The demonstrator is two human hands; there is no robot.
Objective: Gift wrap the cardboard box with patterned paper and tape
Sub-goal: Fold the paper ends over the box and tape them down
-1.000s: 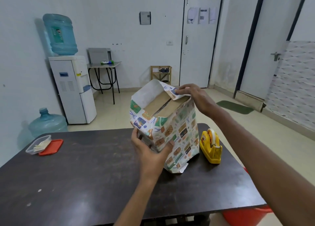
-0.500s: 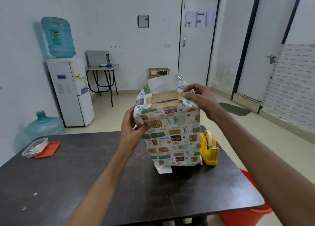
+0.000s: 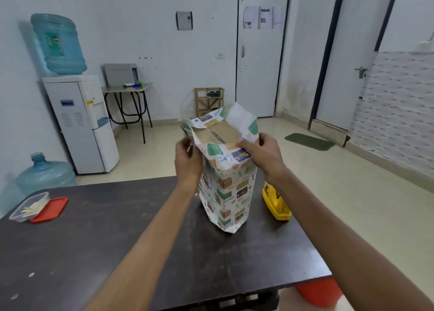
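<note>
Standing on the dark table (image 3: 94, 252), the cardboard box (image 3: 225, 132) was upright on its end, sleeved in patterned paper (image 3: 225, 193), with its brown top bare between the raised flaps. Just to the box's right sat the yellow tape dispenser (image 3: 277, 205), near it but not touching. My left hand (image 3: 187, 160) was at the box's upper left corner, fingers curled and pinching the paper edge there. My right hand (image 3: 263, 155) was at the box's upper right, thumb and fingers clamped on the near flap. I judged the worst risk to be the tall box tipping over if I pulled the flaps unevenly, since nothing braced its base. Tugging hard at a corner could tear the paper, and letting go to reach the dispenser could let the folds spring open before any tape held them.
</note>
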